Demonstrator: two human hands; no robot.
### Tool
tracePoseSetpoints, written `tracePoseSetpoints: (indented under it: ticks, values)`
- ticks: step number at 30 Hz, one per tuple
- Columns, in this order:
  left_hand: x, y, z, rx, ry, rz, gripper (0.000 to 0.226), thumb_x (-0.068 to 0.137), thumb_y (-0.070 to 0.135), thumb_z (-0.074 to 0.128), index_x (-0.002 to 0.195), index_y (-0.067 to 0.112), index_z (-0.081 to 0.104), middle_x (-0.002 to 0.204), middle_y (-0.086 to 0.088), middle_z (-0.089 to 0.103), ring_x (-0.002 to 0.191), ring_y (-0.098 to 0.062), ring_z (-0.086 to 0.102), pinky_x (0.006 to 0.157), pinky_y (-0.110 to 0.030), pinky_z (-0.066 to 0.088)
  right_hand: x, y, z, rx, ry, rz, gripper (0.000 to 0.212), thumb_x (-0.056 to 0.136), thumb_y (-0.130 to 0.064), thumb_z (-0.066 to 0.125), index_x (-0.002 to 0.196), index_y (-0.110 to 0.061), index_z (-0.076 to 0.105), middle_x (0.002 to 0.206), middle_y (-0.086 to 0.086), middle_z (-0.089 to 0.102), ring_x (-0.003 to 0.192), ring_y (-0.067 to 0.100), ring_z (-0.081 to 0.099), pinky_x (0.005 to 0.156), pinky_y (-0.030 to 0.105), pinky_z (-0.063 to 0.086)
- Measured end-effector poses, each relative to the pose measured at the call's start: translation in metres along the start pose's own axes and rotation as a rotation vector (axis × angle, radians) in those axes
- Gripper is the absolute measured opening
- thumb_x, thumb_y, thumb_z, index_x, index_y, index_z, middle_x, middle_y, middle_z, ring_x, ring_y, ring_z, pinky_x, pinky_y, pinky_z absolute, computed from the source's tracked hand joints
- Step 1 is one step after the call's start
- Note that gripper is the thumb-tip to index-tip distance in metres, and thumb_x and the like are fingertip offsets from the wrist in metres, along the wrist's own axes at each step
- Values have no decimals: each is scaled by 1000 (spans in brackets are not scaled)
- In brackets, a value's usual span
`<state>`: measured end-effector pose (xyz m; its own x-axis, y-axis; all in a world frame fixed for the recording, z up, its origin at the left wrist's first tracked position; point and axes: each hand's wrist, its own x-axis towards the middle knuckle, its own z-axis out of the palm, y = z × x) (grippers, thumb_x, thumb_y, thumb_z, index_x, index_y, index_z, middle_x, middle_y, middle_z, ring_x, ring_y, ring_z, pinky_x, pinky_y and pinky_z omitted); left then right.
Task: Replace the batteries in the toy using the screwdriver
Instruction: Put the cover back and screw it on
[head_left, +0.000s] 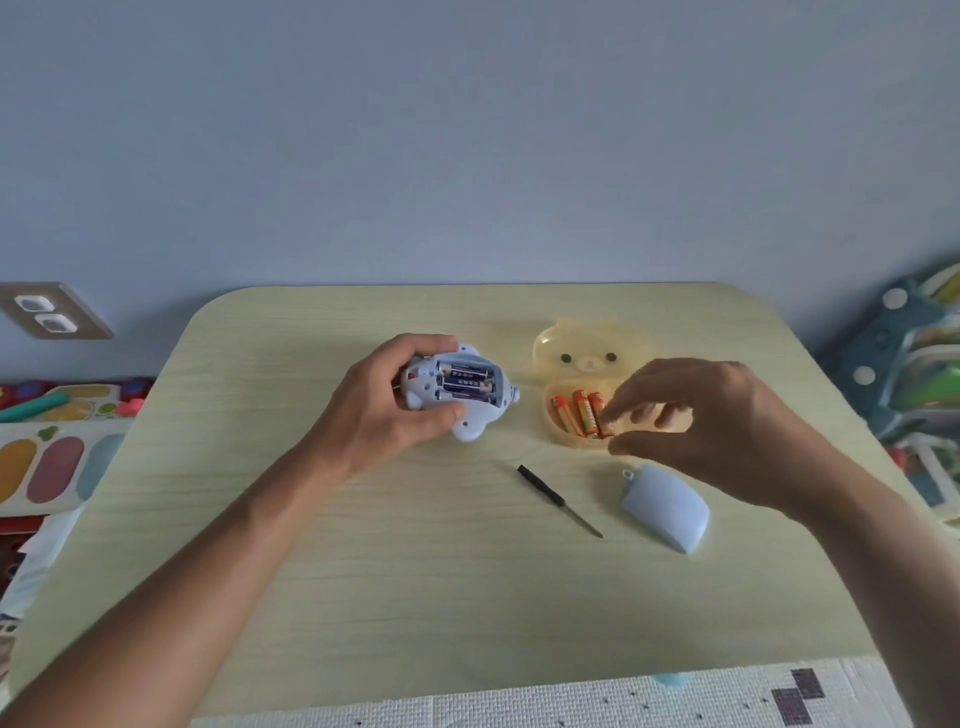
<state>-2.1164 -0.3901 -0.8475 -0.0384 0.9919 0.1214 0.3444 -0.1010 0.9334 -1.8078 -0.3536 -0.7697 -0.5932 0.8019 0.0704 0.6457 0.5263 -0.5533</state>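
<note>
Gripping toy (457, 391) in left fingers (426, 345), screwdriver (560, 501) apart

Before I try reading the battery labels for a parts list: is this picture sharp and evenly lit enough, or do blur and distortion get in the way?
Head view: soft, even light, faint shadows, no glare. Wide-angle bending curves the table edges. The right hand is slightly blurred over the orange batteries. Print on the dark batteries in the toy is too small to read.
</note>
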Motion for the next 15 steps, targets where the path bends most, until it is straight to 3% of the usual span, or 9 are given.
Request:
tracePoseSetpoints:
  ticks: [2, 5, 9, 12, 15]
  values:
    - [0, 1, 0, -4, -1, 6, 71, 63, 44, 81, 130, 27, 65, 134, 15, 68, 107, -6, 73, 92, -27, 59, -15, 7, -9, -144, -91, 49, 24, 69, -40, 84, 91, -38, 75, 83, -22, 67, 83, 0, 62, 69, 25, 55]
    - [0, 1, 0, -12, -6, 17, 70, 64, 44, 81, 130, 26, 65, 137, 16, 66, 110, -5, 72, 93, -28, 58, -34, 11, -11, -291, -178, 112, 38, 66, -51, 83, 100, -44, 67, 91, -27, 62, 84, -7, 58, 72, 19, 52]
    - [0, -1, 0, -8, -7, 21, 69, 65, 44, 81, 129, 25, 66, 138, 16, 66, 113, -5, 71, 95, -29, 58, -42, 7, -1, -403, -234, 134, 61, 62, -66, 77, 115, -51, 50, 101, -26, 60, 90, -2, 58, 78, 25, 54]
    - [0, -1, 1, -8, -8, 24, 69, 65, 44, 81, 129, 25, 66, 137, 16, 66, 113, -7, 71, 96, -31, 58, -43, 6, 3, -439, -206, 88, 61, 69, -62, 76, 120, -51, 45, 103, -23, 62, 90, 5, 61, 78, 30, 55]
    - [-1, -1, 0, 0, -3, 16, 69, 65, 45, 81, 129, 26, 65, 136, 16, 67, 110, -7, 72, 95, -31, 59, -41, 5, 4, -411, -198, 55, 55, 74, -56, 75, 121, -53, 47, 104, -24, 63, 88, 1, 60, 77, 29, 55]
